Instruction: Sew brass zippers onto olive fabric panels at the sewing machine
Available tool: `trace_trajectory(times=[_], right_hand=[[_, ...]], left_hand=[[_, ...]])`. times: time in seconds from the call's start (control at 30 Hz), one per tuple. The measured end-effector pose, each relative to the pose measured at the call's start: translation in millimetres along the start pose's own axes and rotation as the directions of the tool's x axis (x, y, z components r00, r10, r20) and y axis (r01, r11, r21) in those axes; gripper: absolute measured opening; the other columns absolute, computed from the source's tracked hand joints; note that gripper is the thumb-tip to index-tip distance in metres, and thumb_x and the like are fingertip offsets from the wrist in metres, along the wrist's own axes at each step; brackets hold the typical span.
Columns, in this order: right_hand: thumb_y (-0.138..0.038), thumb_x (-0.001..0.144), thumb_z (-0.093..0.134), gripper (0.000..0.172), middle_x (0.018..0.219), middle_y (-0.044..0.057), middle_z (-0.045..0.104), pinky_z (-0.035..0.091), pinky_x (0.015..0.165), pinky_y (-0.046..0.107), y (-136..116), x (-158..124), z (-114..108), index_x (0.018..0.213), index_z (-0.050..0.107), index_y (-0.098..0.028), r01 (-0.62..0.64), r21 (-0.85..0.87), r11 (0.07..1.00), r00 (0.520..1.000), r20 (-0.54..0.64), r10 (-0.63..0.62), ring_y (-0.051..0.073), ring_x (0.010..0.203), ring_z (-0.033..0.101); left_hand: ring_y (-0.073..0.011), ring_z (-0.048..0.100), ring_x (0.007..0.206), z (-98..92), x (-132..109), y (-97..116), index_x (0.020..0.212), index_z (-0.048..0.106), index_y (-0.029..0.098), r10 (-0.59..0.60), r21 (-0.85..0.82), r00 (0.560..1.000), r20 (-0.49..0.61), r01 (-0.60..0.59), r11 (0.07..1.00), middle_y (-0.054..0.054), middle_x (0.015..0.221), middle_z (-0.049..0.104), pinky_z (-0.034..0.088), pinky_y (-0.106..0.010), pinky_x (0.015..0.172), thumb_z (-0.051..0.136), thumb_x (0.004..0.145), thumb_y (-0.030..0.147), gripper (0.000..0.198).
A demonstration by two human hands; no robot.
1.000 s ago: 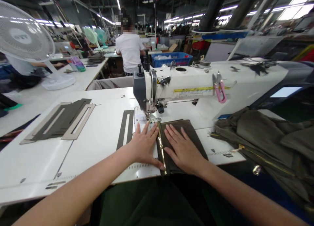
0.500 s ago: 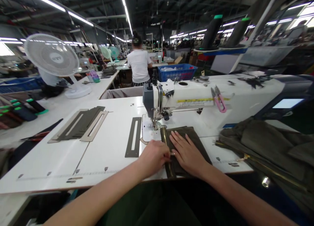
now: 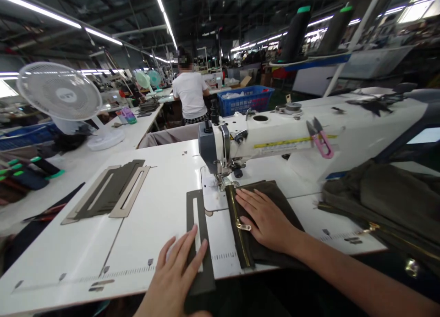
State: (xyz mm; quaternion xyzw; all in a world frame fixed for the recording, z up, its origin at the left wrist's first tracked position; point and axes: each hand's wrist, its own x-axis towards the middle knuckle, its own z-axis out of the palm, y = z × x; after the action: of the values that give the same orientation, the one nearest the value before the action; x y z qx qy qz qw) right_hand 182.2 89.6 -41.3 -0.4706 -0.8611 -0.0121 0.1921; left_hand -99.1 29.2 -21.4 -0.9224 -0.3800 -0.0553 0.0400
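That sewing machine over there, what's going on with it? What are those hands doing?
Someone is working with cloth at a white sewing machine. Their right hand lies on a folded dark cloth with a gold zipper, whose far end is close to the machine's foot. The fingers of their left hand are spread over a dark strip with a long slot in it. More slotted pieces lie in a pile farther left on the table.
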Motion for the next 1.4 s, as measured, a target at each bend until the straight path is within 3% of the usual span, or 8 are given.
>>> trace_trajectory(times=[0.13, 0.23, 0.4, 0.53, 0.63, 0.73, 0.97, 1.4], right_hand=[[-0.025, 0.086, 0.038, 0.052, 0.142, 0.010, 0.029, 0.021, 0.107, 0.049, 2, 1, 3, 0.136, 0.032, -0.011, 0.006, -0.026, 1.000, 0.999, 0.047, -0.005, 0.021, 0.133, 0.019], [-0.027, 0.088, 0.037, 0.052, 0.144, 0.009, 0.025, 0.020, 0.107, 0.049, 3, 2, 3, 0.136, 0.030, -0.011, -0.003, -0.052, 0.999, 0.996, 0.089, 0.007, 0.021, 0.134, 0.016], [-0.027, 0.088, 0.036, 0.051, 0.143, 0.010, 0.026, 0.020, 0.107, 0.048, 1, 2, 4, 0.136, 0.031, -0.012, -0.010, -0.041, 0.999, 0.997, 0.071, 0.013, 0.021, 0.133, 0.018], [-0.024, 0.087, 0.035, 0.050, 0.142, 0.011, 0.027, 0.019, 0.107, 0.050, -13, 0, 7, 0.136, 0.032, -0.010, 0.007, -0.021, 1.000, 0.999, 0.051, -0.006, 0.022, 0.133, 0.019], [-0.022, 0.087, 0.035, 0.051, 0.142, 0.011, 0.027, 0.017, 0.108, 0.050, -24, -2, 7, 0.136, 0.031, -0.009, 0.008, -0.015, 1.000, 0.998, 0.057, -0.007, 0.022, 0.133, 0.019], [-0.023, 0.087, 0.034, 0.050, 0.142, 0.012, 0.028, 0.017, 0.108, 0.050, -26, -3, 6, 0.135, 0.033, -0.008, -0.001, -0.009, 1.000, 0.998, 0.069, 0.002, 0.023, 0.133, 0.020], [-0.025, 0.087, 0.037, 0.050, 0.141, 0.011, 0.032, 0.018, 0.107, 0.051, -22, -2, 4, 0.136, 0.032, -0.012, 0.027, 0.041, 0.999, 0.997, 0.071, -0.029, 0.023, 0.133, 0.019], [-0.015, 0.083, 0.038, 0.050, 0.135, 0.012, 0.042, 0.022, 0.105, 0.046, -23, 9, 0, 0.133, 0.038, -0.011, -0.078, 0.127, 0.989, 0.996, 0.044, 0.073, 0.023, 0.126, 0.033]], left_hand=[[-0.0337, 0.019, 0.132, -11.2, 2, -2, 0.142, 0.010, 0.020, -0.028, 0.024, 0.996, 0.087, 0.026, 0.999, -0.012, 0.147, 0.013, 0.023, -0.054, 0.104, 0.057, 0.069, 0.028, 0.088], [-0.0309, 0.023, 0.132, -15.6, 10, -11, 0.141, 0.015, 0.021, 0.008, -0.016, 0.996, 0.094, -0.006, 1.000, -0.009, 0.145, 0.023, 0.020, -0.055, 0.106, 0.052, 0.069, 0.020, 0.082], [-0.0279, 0.035, 0.126, 1.7, 32, -30, 0.128, 0.046, 0.023, -0.059, -0.096, 0.995, -0.084, 0.051, 0.994, -0.008, 0.138, 0.038, 0.034, -0.048, 0.103, 0.042, 0.082, 0.017, 0.047], [-0.0234, 0.055, 0.109, 7.2, 51, -37, 0.114, 0.059, 0.022, -0.188, -0.205, 0.966, -0.177, 0.151, 0.967, -0.006, 0.120, 0.058, 0.049, -0.043, 0.091, 0.036, 0.086, 0.016, 0.037], [-0.0194, 0.064, 0.093, -1.7, 60, -29, 0.108, 0.061, 0.022, -0.301, -0.327, 0.900, -0.314, 0.195, 0.925, -0.005, 0.104, 0.066, 0.055, -0.038, 0.082, 0.038, 0.088, 0.020, 0.031], [-0.0177, 0.060, 0.101, -7.8, 73, -11, 0.109, 0.059, 0.019, -0.257, -0.351, 0.871, -0.418, 0.106, 0.930, -0.006, 0.112, 0.063, 0.052, -0.034, 0.087, 0.039, 0.089, 0.018, 0.028], [-0.0220, 0.054, 0.110, 14.3, 111, 6, 0.101, 0.060, 0.012, 0.027, -0.150, 0.979, -0.203, -0.058, 0.987, -0.012, 0.117, 0.059, 0.043, -0.039, 0.099, 0.040, 0.086, 0.009, 0.025], [-0.0239, 0.047, 0.118, 14.7, 111, -6, 0.093, 0.057, 0.012, 0.100, -0.128, 0.981, -0.166, -0.122, 0.984, -0.015, 0.123, 0.053, 0.041, -0.045, 0.099, 0.038, 0.090, 0.013, 0.019]])
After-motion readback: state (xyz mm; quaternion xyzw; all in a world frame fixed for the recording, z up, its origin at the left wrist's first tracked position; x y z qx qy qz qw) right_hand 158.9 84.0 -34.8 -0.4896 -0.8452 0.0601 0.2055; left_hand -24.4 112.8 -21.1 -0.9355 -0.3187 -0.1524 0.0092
